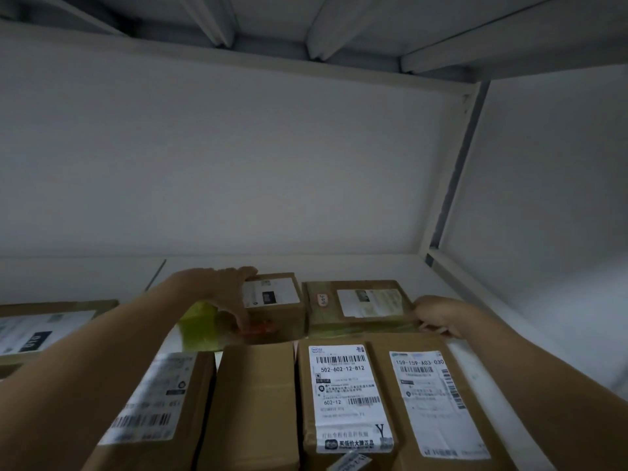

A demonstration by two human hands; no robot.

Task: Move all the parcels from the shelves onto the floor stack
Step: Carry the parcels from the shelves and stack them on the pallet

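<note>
Gripping the small box (276,300) with left hand (228,291) fingers, right hand (439,317) fingers clutching the flat box (362,303).

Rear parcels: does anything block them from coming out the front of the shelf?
Yes. The front row lies across their way out. The left hand grips the small box, the right hand the flat box, arms over that row; lifting over it looks necessary.

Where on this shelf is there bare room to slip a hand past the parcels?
Bare shelf runs behind the small box and flat box along the back wall, and between the front cartons and the right upright. The front row is crowded, cartons nearly touching.
</note>
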